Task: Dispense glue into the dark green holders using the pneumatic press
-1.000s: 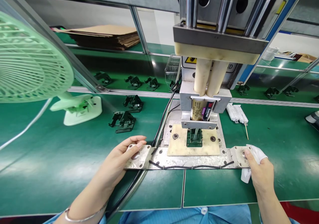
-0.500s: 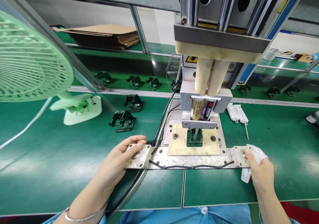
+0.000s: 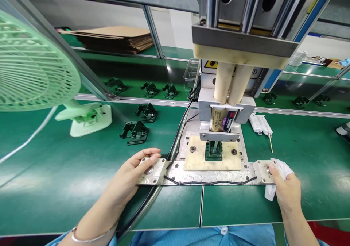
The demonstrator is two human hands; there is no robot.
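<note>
I have my left hand (image 3: 131,173) at the left block (image 3: 159,172), its thumb lying over the top beside a round button; the fingers in sight are nearly straight, a narrow gap from the thumb. Whether they squeeze the block I can't make out, as its underside is hidden. My right hand (image 3: 289,189) keeps a crumpled cloth (image 3: 284,168) in its fingers, the thumb overlapping the button of the right block (image 3: 262,177).

Between the blocks, well back from the near edge of the tabletop (image 3: 235,206), the dark part (image 3: 213,157) sits in the cream plate (image 3: 231,164), under the press (image 3: 243,39). The nozzle (image 3: 216,146) below the cartridge (image 3: 218,120) points down at it (contact there is too small to judge).

My first worry is the cloth: a loose fold could slide under the right thumb and spoil its hold on the button. If the dark part sits crooked in its seat, I'd expect the nozzle to scrape it or leave material off target. Fingers straying toward the plate could be pinched, should the press move. The cables (image 3: 177,133) pass by the left block toward the near edge, so a dragging left wrist might tug them. The two similar parts, (image 3: 146,112) toward the far edge and nearer the left corner, could be knocked by a wide sweep of that hand.
</note>
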